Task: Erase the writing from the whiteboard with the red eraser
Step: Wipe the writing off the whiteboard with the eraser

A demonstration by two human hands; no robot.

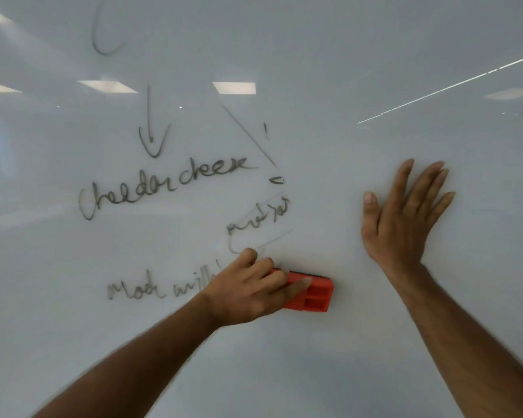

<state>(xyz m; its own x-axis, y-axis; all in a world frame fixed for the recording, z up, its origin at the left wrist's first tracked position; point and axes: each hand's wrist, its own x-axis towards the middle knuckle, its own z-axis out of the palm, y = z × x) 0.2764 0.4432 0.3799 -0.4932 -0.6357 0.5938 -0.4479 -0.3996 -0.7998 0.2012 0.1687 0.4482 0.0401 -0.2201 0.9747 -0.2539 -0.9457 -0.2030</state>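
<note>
The whiteboard (344, 70) fills the head view. My left hand (248, 288) grips the red eraser (314, 295) and presses it flat on the board, low and centre. Dark handwriting (163, 185) reading "cheddar cheese" sits up and left of the eraser, with an arrow (151, 137) above it. A smaller scribble (258, 220) lies just above my left hand, and more words (151, 291) run left of it, partly hidden by the hand. My right hand (405, 212) rests flat on the board to the right, fingers spread, holding nothing.
A curved pen stroke (103, 40) sits near the top left, and a slanted line (248, 134) runs right of the arrow. Ceiling lights reflect in the glossy board. The board to the right of the eraser and below both arms carries no writing.
</note>
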